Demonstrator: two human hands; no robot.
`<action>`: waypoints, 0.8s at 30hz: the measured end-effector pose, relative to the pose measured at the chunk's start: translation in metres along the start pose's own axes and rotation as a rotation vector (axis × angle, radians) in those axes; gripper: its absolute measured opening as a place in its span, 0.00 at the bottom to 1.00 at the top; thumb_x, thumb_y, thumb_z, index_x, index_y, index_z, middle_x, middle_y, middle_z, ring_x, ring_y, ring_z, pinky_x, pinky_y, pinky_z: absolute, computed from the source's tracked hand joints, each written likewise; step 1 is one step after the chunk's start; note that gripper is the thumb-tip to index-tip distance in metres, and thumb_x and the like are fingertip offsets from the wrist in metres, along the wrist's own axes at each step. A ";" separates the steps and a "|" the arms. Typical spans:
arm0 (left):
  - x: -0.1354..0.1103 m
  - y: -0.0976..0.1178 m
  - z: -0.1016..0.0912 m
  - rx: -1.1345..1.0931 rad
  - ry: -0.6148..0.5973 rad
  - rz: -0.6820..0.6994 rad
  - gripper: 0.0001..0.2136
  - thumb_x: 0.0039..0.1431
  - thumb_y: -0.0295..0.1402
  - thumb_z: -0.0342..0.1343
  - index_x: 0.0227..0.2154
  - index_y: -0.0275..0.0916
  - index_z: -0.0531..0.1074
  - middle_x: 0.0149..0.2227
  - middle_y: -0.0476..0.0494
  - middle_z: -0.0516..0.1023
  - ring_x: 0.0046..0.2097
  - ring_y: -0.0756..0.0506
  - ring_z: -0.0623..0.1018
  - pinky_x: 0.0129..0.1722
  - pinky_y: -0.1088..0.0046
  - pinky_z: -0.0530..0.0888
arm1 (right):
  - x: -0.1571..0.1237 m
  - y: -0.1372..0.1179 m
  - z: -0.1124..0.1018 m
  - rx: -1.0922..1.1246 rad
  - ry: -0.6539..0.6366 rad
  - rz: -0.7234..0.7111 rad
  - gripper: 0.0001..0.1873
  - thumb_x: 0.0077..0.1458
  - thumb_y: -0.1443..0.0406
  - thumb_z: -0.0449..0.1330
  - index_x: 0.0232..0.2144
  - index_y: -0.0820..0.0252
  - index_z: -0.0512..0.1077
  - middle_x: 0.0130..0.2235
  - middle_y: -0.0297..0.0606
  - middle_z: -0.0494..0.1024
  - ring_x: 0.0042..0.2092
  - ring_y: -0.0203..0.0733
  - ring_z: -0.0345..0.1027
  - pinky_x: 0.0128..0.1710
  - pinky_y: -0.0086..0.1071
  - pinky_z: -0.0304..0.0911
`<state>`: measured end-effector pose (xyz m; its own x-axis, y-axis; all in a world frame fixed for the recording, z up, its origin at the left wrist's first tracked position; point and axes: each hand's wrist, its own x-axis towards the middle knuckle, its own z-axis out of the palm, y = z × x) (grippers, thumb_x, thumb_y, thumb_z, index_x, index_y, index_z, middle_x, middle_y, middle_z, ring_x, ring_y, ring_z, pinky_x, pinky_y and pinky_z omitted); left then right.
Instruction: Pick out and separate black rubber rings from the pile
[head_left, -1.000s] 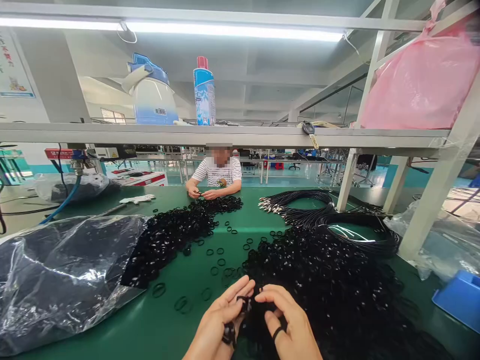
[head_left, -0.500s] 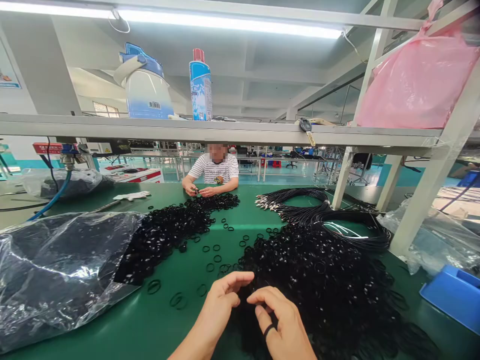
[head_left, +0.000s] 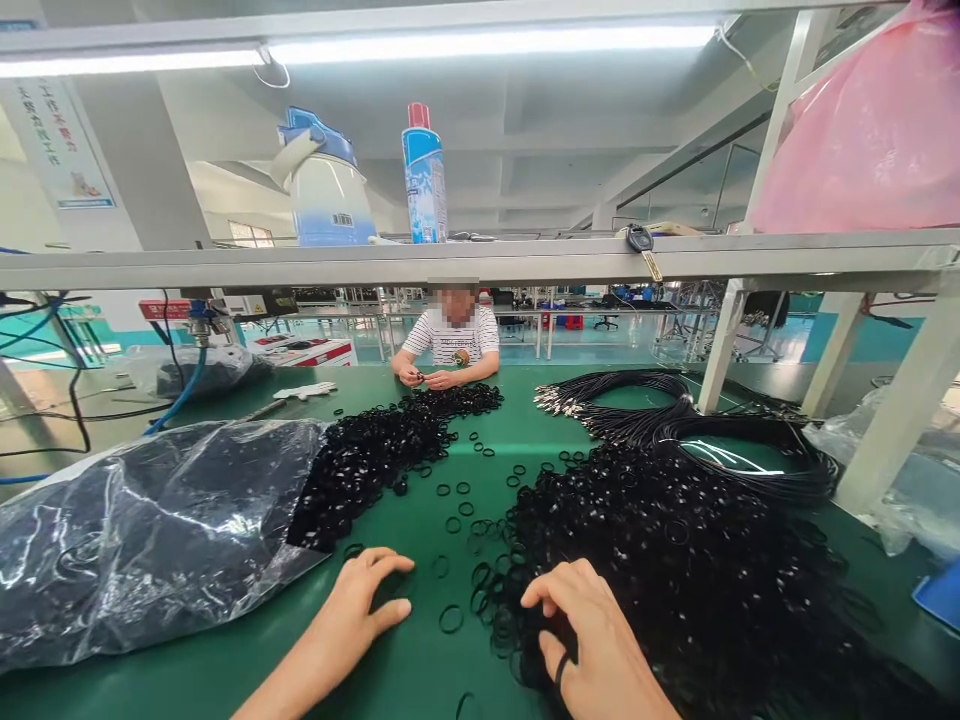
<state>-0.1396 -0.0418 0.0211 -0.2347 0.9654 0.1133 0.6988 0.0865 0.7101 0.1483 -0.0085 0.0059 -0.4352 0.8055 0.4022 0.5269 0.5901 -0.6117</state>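
My left hand (head_left: 358, 605) lies palm down on the green table (head_left: 225, 670), fingers bent and apart, holding nothing, beside a few loose black rings (head_left: 451, 618). My right hand (head_left: 596, 640) rests on the near edge of a big heap of black rings (head_left: 690, 570). Its fingertips touch the heap and one black ring (head_left: 561, 668) is looped round a finger. A second heap of rings (head_left: 375, 455) spills from a clear plastic bag (head_left: 142, 535) to the left.
A co-worker (head_left: 452, 340) sits across the table handling rings. Coiled black cables (head_left: 675, 420) lie at the back right. A shelf (head_left: 480, 262) overhead carries a spray bottle (head_left: 424, 175), a jug (head_left: 326, 190) and keys (head_left: 641, 242). A pink bag (head_left: 862, 130) hangs at the right.
My hands have parted: the left moved left and down onto the table and no longer pinches rings with the right. My view has shifted slightly left.
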 end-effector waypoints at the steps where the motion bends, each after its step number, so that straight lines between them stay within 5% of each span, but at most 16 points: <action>1: -0.003 0.002 0.006 0.043 -0.011 0.040 0.08 0.50 0.36 0.55 0.33 0.43 0.75 0.38 0.43 0.76 0.43 0.39 0.73 0.44 0.62 0.69 | 0.000 0.000 0.001 0.008 -0.012 0.017 0.20 0.41 0.78 0.52 0.34 0.53 0.68 0.32 0.31 0.69 0.36 0.40 0.64 0.35 0.31 0.59; 4: -0.014 0.028 0.026 0.017 -0.078 0.119 0.08 0.53 0.30 0.51 0.33 0.44 0.74 0.37 0.47 0.75 0.39 0.43 0.73 0.43 0.66 0.69 | 0.001 0.003 0.002 0.059 -0.081 0.125 0.14 0.47 0.72 0.55 0.37 0.52 0.70 0.30 0.31 0.69 0.29 0.37 0.63 0.31 0.30 0.60; 7: -0.030 0.068 0.049 -0.099 -0.201 0.262 0.17 0.51 0.25 0.54 0.42 0.50 0.73 0.50 0.48 0.69 0.52 0.43 0.67 0.54 0.66 0.62 | 0.002 0.009 0.005 0.131 -0.073 0.188 0.17 0.47 0.71 0.54 0.41 0.54 0.70 0.31 0.31 0.70 0.26 0.35 0.62 0.31 0.28 0.61; 12: -0.047 0.109 0.086 -0.312 -0.383 0.337 0.09 0.48 0.29 0.61 0.35 0.42 0.76 0.34 0.49 0.71 0.34 0.48 0.71 0.35 0.76 0.68 | -0.002 0.017 0.015 0.196 0.000 0.204 0.34 0.33 0.77 0.50 0.46 0.54 0.67 0.35 0.31 0.71 0.25 0.32 0.62 0.30 0.25 0.62; 18: -0.038 0.105 0.104 -0.483 -0.287 0.174 0.07 0.46 0.23 0.55 0.22 0.38 0.76 0.27 0.48 0.74 0.30 0.48 0.73 0.33 0.75 0.67 | -0.002 0.018 0.019 0.229 0.069 0.106 0.29 0.35 0.73 0.54 0.44 0.52 0.69 0.32 0.31 0.73 0.26 0.35 0.64 0.27 0.27 0.62; 24: -0.018 0.079 0.106 -0.627 -0.187 -0.052 0.06 0.45 0.26 0.50 0.24 0.36 0.72 0.18 0.52 0.67 0.21 0.50 0.67 0.25 0.74 0.65 | 0.000 -0.003 0.013 0.216 0.248 -0.358 0.17 0.47 0.71 0.54 0.39 0.49 0.71 0.35 0.34 0.76 0.40 0.45 0.67 0.40 0.37 0.63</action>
<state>-0.0083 -0.0261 0.0015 -0.0967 0.9952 -0.0148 0.1499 0.0293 0.9883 0.1372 -0.0104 -0.0011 -0.3604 0.5584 0.7472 0.2006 0.8287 -0.5225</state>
